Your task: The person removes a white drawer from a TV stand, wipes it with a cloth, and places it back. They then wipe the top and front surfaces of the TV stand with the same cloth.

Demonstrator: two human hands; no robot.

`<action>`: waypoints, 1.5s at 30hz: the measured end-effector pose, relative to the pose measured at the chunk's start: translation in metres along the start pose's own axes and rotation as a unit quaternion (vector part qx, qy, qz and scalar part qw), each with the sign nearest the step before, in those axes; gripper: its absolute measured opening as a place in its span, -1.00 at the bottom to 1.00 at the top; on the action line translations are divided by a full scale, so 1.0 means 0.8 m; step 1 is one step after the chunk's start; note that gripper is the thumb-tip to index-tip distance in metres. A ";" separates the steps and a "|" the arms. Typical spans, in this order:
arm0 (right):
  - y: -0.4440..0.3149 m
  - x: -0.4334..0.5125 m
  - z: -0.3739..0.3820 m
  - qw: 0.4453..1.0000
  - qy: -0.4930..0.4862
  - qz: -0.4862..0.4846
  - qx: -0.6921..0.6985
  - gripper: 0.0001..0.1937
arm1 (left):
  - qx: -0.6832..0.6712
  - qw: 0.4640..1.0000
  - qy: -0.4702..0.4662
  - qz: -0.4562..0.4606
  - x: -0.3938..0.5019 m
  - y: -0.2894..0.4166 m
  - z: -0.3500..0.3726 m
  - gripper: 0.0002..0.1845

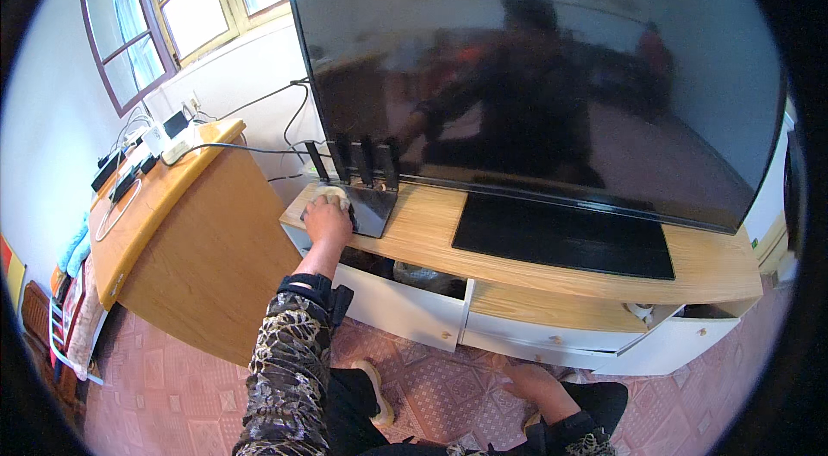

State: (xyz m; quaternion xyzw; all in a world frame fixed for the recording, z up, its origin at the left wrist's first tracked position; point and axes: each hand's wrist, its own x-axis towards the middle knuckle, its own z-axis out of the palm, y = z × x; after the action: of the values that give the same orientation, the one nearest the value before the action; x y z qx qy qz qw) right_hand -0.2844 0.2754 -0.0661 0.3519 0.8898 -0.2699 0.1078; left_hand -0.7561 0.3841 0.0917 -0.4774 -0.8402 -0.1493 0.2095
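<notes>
My left hand (328, 223) presses a pale, bunched cloth (337, 193) onto the left part of a black Wi-Fi router (375, 210). Several flat antennas (362, 162) stand up along the router's back edge. The router rests at the left end of a wood-topped TV stand (427, 217), in front of a large television (530, 81). Low near my knee, my right hand (533, 383) hangs over the tiled floor, its fingers slightly blurred and holding nothing that I can see.
Left of the stand is a wooden desk (187, 262) carrying a power strip (183, 147), adapters and cables. One black cable (259, 149) runs from there towards the router. A left drawer (401, 307) is pulled out. The television's black base (563, 236) covers the stand's middle.
</notes>
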 end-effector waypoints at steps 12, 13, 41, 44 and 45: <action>-0.017 -0.024 -0.023 0.999 0.050 0.000 -0.007 -0.43 | -0.060 0.986 -0.014 0.153 -0.066 0.114 -0.012 -0.69; -0.018 -0.025 -0.023 0.998 0.053 0.005 -0.025 -0.45 | -0.049 0.982 -0.020 0.183 -0.074 0.117 -0.015 -0.69; 0.023 0.014 0.027 0.997 -0.079 0.009 0.014 -0.34 | -0.117 0.989 -0.016 -0.090 0.050 -0.069 0.030 -0.60; 0.018 0.007 0.032 0.998 0.034 0.025 0.038 -0.49 | -0.063 0.996 -0.040 -0.053 0.046 -0.047 0.030 -0.61; 0.016 0.007 0.032 0.998 0.043 0.039 0.040 -0.53 | -0.033 0.998 -0.035 -0.030 0.044 -0.037 0.027 -0.62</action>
State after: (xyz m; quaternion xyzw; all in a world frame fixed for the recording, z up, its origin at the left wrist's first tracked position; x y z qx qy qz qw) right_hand -0.2800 0.2721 -0.0946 0.4020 0.8675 -0.2855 0.0660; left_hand -0.8022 0.4048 0.0890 -0.4632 -0.8557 -0.1663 0.1597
